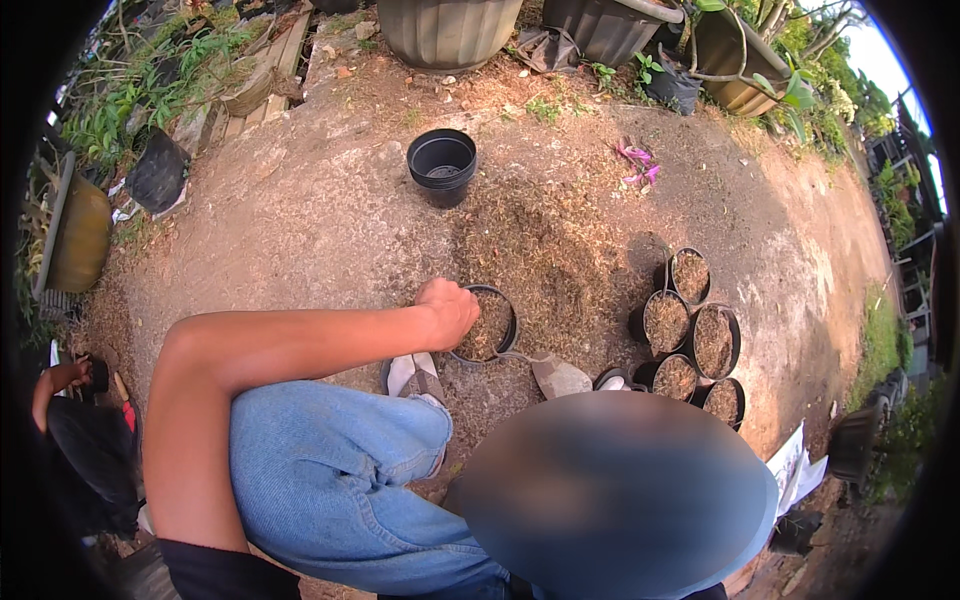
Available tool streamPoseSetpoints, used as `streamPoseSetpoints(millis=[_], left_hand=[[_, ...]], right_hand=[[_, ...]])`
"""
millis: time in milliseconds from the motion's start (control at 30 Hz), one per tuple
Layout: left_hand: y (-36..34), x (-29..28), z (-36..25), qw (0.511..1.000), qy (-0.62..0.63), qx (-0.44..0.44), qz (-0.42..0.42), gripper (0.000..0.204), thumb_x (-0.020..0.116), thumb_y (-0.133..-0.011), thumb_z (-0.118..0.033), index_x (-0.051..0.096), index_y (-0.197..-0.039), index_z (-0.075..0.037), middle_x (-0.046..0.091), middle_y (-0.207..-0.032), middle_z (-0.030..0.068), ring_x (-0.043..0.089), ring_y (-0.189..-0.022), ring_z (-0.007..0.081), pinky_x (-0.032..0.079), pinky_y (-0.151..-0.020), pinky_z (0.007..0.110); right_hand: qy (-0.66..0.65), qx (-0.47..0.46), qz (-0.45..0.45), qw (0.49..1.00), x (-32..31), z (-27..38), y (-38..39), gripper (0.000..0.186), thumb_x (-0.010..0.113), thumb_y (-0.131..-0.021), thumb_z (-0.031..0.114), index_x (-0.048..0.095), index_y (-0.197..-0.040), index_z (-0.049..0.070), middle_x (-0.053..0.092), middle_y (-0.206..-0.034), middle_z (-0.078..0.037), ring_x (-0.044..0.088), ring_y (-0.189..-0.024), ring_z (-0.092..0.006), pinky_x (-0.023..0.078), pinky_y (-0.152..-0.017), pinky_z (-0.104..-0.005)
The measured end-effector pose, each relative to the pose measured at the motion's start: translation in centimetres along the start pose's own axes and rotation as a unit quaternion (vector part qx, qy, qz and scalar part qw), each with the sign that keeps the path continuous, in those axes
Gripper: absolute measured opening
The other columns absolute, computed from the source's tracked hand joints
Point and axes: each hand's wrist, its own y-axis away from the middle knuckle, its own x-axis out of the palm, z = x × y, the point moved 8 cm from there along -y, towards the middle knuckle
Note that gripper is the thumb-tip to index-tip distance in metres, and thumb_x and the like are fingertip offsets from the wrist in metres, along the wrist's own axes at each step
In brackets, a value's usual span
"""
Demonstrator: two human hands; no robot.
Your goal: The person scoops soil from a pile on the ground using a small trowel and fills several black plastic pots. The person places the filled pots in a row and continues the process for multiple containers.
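Observation:
My left forearm reaches in from the lower left. My left hand (449,314) is closed at the left rim of a small black plant pot (515,325), apparently gripping it. The pot stands on the ground, filled with brown, crumbly potting mix (488,328). Just right of the pot lies a greyish, flat, blade-like piece (562,379), whose other end is hidden. My right hand does not show; a large blurred blue shape (615,490) covers the lower right. Loose brown mix (545,250) is heaped beyond the pot.
Several filled black pots (713,342) stand grouped at right. Farther off is a stack of black pots (441,165). Pink petals (638,165) lie on the ground. Large planters (448,35) line the back. Another person's arm (52,390) shows at far left.

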Motion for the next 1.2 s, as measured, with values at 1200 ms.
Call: streamPoseSetpoints(millis=[1200], left_hand=[[0.2,-0.2,-0.4,1.000,0.007,-0.008,-0.027,0.022,0.074,-0.082,-0.023,0.079,-0.100,-0.011,0.078,-0.101,0.0059,0.076,-0.091,0.0238,0.061,-0.065,0.046]], right_hand=[[-0.029,-0.100,-0.100,0.990,-0.9,5.0,-9.8,0.047,0.057,-0.103,0.039,0.068,-0.096,-0.006,0.061,-0.075,-0.031,0.065,-0.079,-0.0490,0.047,-0.068,-0.0505]])
